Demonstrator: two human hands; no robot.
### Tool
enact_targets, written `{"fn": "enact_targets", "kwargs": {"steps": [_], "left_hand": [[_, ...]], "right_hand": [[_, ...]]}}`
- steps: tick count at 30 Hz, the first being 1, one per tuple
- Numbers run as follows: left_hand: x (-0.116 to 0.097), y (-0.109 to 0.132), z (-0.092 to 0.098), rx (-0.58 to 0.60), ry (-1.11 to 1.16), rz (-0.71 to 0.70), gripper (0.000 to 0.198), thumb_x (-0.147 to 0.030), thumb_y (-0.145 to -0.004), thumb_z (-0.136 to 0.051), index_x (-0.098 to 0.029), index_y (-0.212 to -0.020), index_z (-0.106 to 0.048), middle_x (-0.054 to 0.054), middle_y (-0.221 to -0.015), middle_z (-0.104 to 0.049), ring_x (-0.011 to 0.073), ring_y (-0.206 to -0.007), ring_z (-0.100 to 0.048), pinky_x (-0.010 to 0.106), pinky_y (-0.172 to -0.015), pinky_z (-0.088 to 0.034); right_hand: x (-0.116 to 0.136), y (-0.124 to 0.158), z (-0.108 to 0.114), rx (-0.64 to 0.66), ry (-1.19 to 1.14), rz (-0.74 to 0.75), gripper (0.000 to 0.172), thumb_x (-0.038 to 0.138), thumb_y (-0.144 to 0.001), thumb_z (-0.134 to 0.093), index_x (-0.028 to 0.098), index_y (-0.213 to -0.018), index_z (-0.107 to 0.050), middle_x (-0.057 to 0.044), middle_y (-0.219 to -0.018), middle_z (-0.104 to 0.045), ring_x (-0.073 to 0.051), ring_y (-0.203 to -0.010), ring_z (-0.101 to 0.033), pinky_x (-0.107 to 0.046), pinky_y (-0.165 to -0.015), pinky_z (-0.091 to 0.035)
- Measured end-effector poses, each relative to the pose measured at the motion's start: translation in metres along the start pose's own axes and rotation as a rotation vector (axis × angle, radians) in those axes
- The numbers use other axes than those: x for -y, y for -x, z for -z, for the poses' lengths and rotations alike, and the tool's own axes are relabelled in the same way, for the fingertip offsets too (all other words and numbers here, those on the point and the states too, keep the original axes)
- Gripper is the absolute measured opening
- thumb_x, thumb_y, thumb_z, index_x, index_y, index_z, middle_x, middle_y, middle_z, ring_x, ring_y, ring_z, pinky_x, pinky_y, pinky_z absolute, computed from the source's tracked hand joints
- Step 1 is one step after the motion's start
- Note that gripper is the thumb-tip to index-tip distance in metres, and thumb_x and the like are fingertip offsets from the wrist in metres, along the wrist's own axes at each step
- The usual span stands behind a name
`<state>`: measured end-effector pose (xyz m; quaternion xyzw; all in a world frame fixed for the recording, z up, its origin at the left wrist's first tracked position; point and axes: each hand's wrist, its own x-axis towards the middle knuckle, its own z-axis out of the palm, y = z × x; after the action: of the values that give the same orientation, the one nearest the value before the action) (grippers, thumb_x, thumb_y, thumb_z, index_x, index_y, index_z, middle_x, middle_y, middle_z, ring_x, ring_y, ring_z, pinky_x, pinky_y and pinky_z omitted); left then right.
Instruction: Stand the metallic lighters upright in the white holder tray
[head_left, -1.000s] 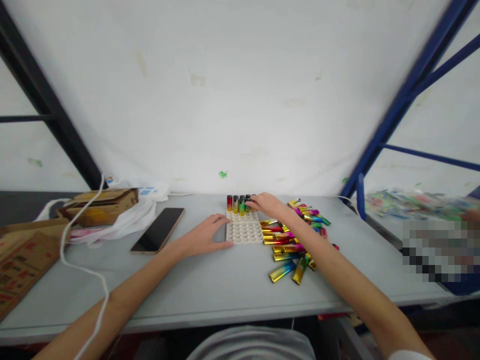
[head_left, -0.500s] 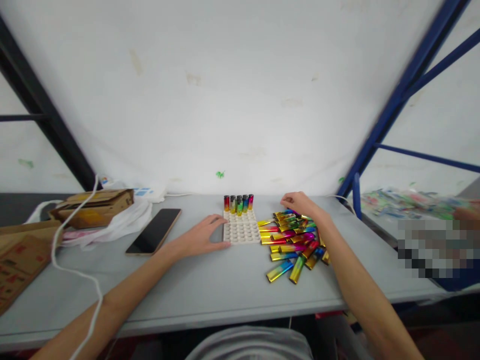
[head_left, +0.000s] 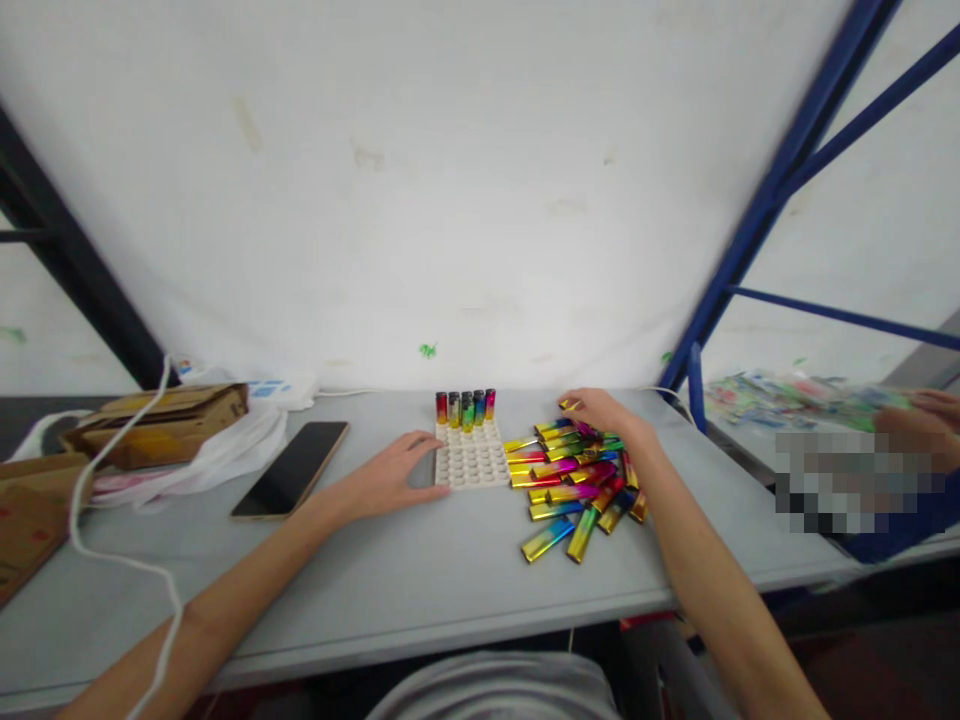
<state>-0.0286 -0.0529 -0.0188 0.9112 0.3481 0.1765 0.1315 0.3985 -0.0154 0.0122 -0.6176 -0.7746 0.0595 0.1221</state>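
Note:
A white tray (head_left: 472,468) with rows of round holes lies on the desk. Several shiny, rainbow-coloured lighter casings (head_left: 467,410) stand upright in its far rows. My left hand (head_left: 390,475) rests at the tray's left edge, thumb and fingers spread apart. To the right of the tray is a loose pile of the same casings (head_left: 570,468), lying flat over one another. At the pile's far side, my right hand (head_left: 596,408) is closed on a casing (head_left: 570,405); only a small yellow end shows at the fingertips.
A black phone (head_left: 292,470) lies left of my left hand. Beyond it are cardboard boxes (head_left: 161,425), a white plastic bag (head_left: 240,450) and a white cable (head_left: 124,558). A blue frame (head_left: 739,270) stands at right; another person's hand (head_left: 911,430) is beside colourful packets (head_left: 802,400).
The view has shifted slightly, moving the scene left. A yellow casing end now shows at my right fingertips. My left hand keeps its place beside the tray.

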Motion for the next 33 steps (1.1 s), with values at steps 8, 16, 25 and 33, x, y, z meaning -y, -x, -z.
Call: {"fn": "enact_targets", "kwargs": {"steps": [8,16,25,33], "left_hand": [[0.0,0.0,-0.001,0.005,0.003,0.011,0.07,-0.07,-0.087,-0.058,-0.022,-0.138,-0.053,0.012,-0.143,-0.053,0.0303,-0.133,-0.051,0.042,-0.117,-0.037],[0.0,0.001,0.0,0.039,-0.005,0.028,0.071,-0.069,-0.089,-0.057,-0.021,-0.14,-0.051,0.013,-0.145,-0.049,0.031,-0.136,-0.048,0.043,-0.119,-0.035],[-0.004,0.001,0.003,0.049,-0.004,0.019,0.069,-0.067,-0.09,-0.058,-0.02,-0.14,-0.05,0.013,-0.145,-0.05,0.0301,-0.136,-0.048,0.043,-0.119,-0.034],[-0.005,0.0,0.004,0.04,-0.016,0.036,0.07,-0.068,-0.089,-0.058,-0.02,-0.14,-0.051,0.013,-0.145,-0.051,0.031,-0.135,-0.049,0.043,-0.118,-0.036]], "right_hand": [[-0.001,0.001,0.001,0.022,0.074,-0.106,0.027,0.033,-0.089,-0.067,0.015,-0.105,-0.078,-0.013,-0.102,-0.079,-0.024,-0.09,-0.073,-0.026,-0.077,-0.051],[0.012,-0.001,-0.002,-0.013,0.042,-0.088,0.023,0.027,-0.089,-0.06,0.016,-0.092,-0.08,-0.01,-0.095,-0.079,-0.024,-0.086,-0.072,-0.027,-0.077,-0.049],[0.035,-0.003,0.004,-0.425,-0.716,-0.111,0.036,0.053,-0.084,-0.066,0.016,-0.088,-0.067,-0.007,-0.085,-0.074,-0.016,-0.069,-0.062,-0.027,-0.064,-0.047],[0.076,-0.004,-0.012,-0.225,-1.606,-0.132,0.035,0.036,-0.061,-0.092,0.019,-0.071,-0.063,-0.002,-0.082,-0.071,-0.016,-0.083,-0.069,-0.029,-0.09,-0.055]]}}
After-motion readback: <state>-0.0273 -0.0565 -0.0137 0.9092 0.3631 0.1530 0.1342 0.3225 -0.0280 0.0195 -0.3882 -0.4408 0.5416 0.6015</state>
